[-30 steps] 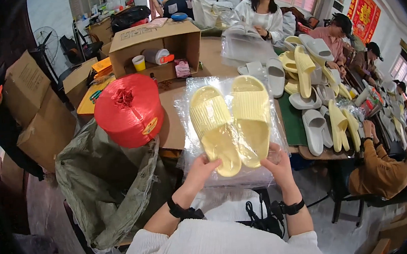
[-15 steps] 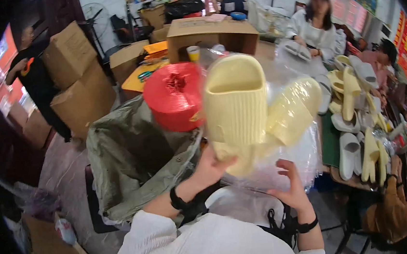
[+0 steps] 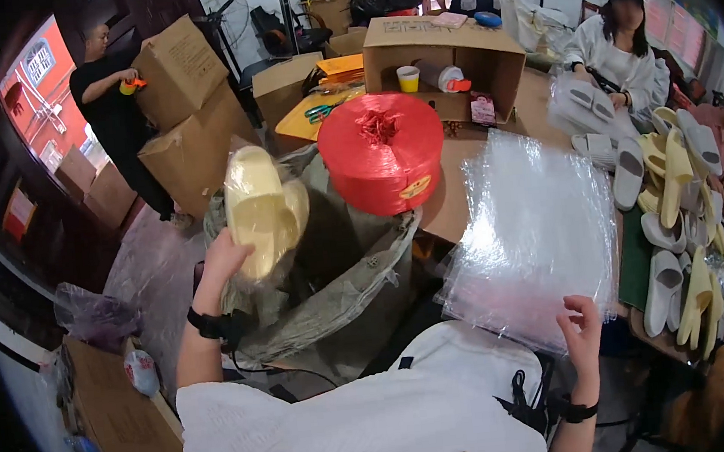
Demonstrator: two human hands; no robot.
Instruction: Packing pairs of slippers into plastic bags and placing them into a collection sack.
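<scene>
My left hand (image 3: pixel 225 259) grips a pair of pale yellow slippers (image 3: pixel 259 209) in a clear plastic bag. The pair is held up over the mouth of a large grey-green woven sack (image 3: pixel 335 314). Off to the right, my right hand (image 3: pixel 579 326) holds nothing, its fingers apart and partly bent. It is beside a stack of clear plastic bags (image 3: pixel 534 228) lying on the table edge. Between the sack and that stack sits a big roll of red plastic twine (image 3: pixel 384 159).
Yellow and white slippers (image 3: pixel 675 164) are heaped along the right side. A person (image 3: pixel 618 57) there handles bagged white slippers. An open carton (image 3: pixel 450 46) stands at the back, with a cup (image 3: pixel 408 79) and scissors (image 3: pixel 318 114) near it. Another person (image 3: pixel 115 110) stands by stacked boxes (image 3: pixel 181 78) at left.
My left hand has carried the bagged yellow slippers leftward, from above the table to over the sack. My right hand has moved right. The view has shifted, uncovering the clear bags.
</scene>
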